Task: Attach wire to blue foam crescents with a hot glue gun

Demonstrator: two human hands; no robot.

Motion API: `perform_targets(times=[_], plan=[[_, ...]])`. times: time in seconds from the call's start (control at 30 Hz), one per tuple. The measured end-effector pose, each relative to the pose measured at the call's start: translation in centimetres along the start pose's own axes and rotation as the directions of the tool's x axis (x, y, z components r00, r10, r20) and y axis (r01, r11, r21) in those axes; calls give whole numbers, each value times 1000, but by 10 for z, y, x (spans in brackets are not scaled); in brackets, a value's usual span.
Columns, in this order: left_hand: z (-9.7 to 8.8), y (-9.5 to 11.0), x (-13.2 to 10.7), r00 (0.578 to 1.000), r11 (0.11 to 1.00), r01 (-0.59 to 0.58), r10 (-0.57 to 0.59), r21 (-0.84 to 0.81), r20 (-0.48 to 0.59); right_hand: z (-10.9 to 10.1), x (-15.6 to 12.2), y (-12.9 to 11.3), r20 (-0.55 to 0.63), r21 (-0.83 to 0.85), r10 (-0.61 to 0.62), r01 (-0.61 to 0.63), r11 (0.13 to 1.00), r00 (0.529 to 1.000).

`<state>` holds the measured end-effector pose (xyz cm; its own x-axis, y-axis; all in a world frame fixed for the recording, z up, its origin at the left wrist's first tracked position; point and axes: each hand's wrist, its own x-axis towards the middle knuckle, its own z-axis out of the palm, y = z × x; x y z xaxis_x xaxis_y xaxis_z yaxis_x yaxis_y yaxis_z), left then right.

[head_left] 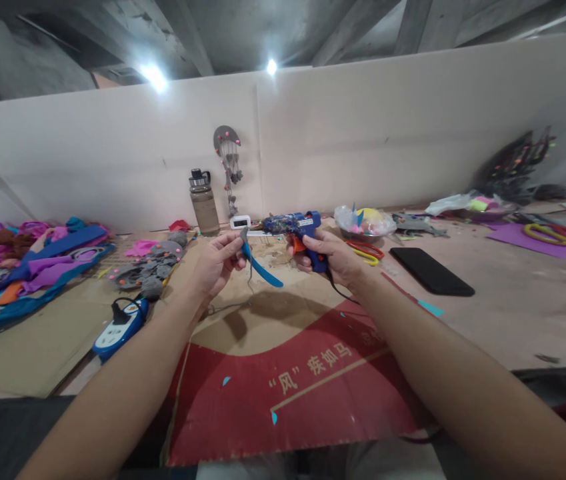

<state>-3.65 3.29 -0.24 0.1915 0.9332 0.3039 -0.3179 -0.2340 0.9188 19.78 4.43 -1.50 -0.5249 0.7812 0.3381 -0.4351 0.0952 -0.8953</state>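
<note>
My left hand [217,265] pinches a curved blue felt strip [265,272] between thumb and fingers, over the cardboard. A thin grey cord [251,283] hangs from the same pinch and trails down to the left; whether it is joined to the strip I cannot tell. Wrapped round the handle of a blue hot glue gun [307,222] is my right hand [335,257], with fingers by the orange trigger [296,245]. The gun's nozzle points left, towards the strip, and its tip looks apart from it. Beneath both hands lies a red and tan cardboard sheet [323,400].
Felt pieces [63,267] pile up at left, beside a power strip [121,327]. A bottle [205,203] and a small white timer [240,222] stand at the back. On the right are a black phone [431,271], a bowl [363,233] and scissors [547,235].
</note>
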Motion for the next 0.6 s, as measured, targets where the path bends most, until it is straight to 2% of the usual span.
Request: perform_targets(times=[0.43,0.5,0.6], plan=[[-1,-1,0,1000,999,-1,1,46,12,3,0,-4,3,40,5,-5,999,1000],[-1,-2,0,998,993,-55,58,105,-22,4,0,-5,-6,42,1,-1,999,1000],[-1,-3,-2,962,920,-207,254,333,-103,4,0,-5,-20,36,0,1,999,1000]])
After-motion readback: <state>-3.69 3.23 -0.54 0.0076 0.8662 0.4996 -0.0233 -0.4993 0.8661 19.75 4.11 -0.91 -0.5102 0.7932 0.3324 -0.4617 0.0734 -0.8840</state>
